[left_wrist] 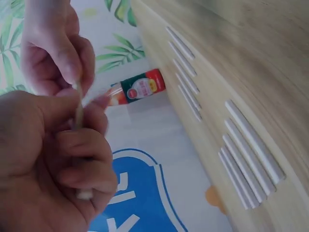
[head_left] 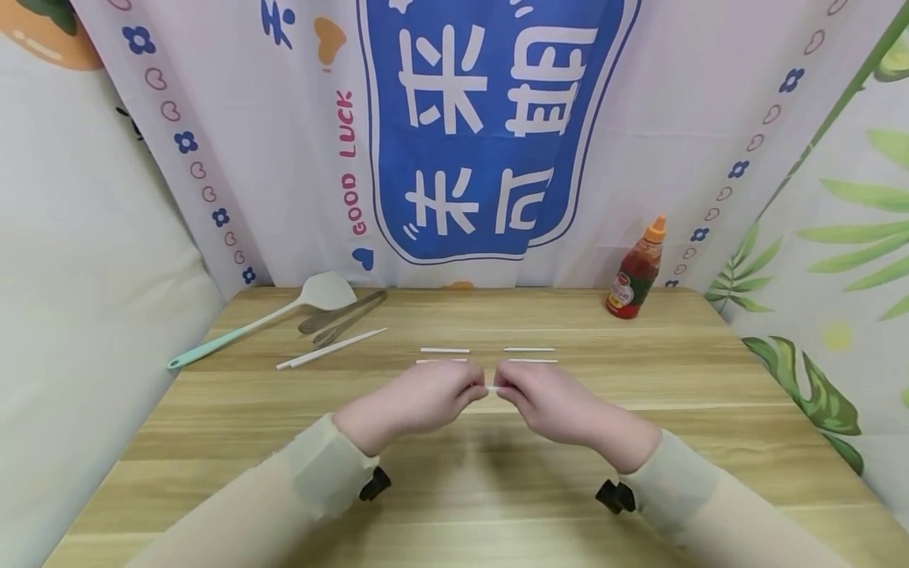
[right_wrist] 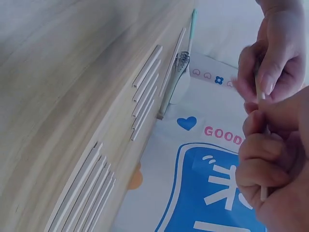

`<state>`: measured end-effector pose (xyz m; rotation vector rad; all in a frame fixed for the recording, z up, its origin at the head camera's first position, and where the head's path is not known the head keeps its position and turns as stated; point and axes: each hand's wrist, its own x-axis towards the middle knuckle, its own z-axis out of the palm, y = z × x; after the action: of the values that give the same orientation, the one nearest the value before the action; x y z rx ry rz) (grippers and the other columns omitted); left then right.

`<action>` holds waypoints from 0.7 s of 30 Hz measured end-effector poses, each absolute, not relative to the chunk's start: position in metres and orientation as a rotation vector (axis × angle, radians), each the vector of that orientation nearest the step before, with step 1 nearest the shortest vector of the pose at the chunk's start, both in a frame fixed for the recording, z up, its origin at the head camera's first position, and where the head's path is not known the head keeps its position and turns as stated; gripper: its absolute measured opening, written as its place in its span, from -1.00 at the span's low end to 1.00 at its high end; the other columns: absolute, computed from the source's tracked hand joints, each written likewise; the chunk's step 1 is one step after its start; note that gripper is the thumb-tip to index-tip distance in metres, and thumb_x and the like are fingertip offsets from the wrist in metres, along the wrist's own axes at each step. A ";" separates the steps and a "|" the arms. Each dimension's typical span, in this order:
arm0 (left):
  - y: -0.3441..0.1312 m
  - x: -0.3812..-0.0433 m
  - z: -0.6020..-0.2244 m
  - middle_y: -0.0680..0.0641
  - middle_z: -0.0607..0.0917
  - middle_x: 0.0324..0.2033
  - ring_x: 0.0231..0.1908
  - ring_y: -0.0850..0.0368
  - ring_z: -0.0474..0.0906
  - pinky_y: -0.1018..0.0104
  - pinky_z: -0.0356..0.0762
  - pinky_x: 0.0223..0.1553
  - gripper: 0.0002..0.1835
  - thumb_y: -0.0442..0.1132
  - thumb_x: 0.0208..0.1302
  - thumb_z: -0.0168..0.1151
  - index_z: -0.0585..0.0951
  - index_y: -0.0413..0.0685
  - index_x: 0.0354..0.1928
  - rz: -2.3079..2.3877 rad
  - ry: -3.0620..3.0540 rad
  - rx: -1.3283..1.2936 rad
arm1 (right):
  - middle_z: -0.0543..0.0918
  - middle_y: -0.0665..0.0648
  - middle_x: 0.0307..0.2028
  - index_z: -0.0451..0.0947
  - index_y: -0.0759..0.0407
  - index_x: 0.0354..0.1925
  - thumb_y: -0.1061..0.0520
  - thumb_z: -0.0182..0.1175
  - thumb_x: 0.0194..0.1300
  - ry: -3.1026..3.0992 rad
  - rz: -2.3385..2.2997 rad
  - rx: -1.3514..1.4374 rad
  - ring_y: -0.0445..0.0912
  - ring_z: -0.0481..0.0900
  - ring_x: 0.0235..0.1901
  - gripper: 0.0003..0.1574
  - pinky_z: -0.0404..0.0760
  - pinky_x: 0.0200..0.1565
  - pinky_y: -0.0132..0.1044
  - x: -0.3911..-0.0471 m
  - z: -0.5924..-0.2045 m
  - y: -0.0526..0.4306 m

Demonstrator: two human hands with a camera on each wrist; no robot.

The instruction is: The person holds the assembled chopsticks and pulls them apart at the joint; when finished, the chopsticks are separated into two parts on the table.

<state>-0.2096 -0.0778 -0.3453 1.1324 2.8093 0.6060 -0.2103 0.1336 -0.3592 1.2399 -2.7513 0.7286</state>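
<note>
Over the middle of the table, my left hand [head_left: 436, 392] and right hand [head_left: 550, 398] meet nearly knuckle to knuckle. Both grip one thin white chopstick [head_left: 493, 388], of which only a short stretch shows between the thumbs. Fingers curl round the stick on each side, and in the left wrist view its blunt end [left_wrist: 84, 194] pokes out below the left fingers. Just beyond the hands lie two groups of short white stick pieces: thicker pieces [head_left: 445, 350] on the left and thinner pieces [head_left: 529, 349] on the right. Each group holds several, laid parallel; the hands partly hide them.
At the back left lie a white spatula [head_left: 330, 292] with a mint handle, two metal utensils [head_left: 348, 314] and a pair of longer white chopsticks [head_left: 334, 348]. A red sauce bottle [head_left: 634, 276] with an orange cap stands back right. Behind the wooden table hangs a printed curtain [head_left: 284, 158].
</note>
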 end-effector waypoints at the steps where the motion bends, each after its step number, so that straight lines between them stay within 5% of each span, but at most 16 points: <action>1: -0.078 -0.209 -0.346 0.15 0.45 -0.56 -0.50 0.24 0.38 0.30 0.40 -0.40 -0.78 -0.21 0.48 0.12 0.49 0.06 -0.42 0.576 2.805 1.165 | 0.37 -0.15 -0.52 0.45 -0.01 -0.31 0.20 0.13 0.46 -2.748 0.730 1.251 -0.24 0.31 -0.53 -0.84 0.38 -0.43 -0.30 -0.210 -0.359 0.134; 21: -0.079 -0.209 -0.337 0.18 0.37 -0.63 -0.55 0.29 0.34 0.32 0.39 -0.42 -0.74 -0.23 0.49 0.09 0.52 0.00 -0.44 0.741 2.663 1.331 | 0.66 -0.12 -0.27 0.65 0.07 -0.11 0.32 0.17 0.39 -2.536 0.851 1.431 -0.26 0.46 -0.43 -0.79 0.52 -0.34 -0.34 -0.204 -0.351 0.149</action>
<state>-0.2087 -0.0794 -0.3369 1.3307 2.6628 0.7410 -0.2044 0.1495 -0.3510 1.4307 -2.5364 0.8514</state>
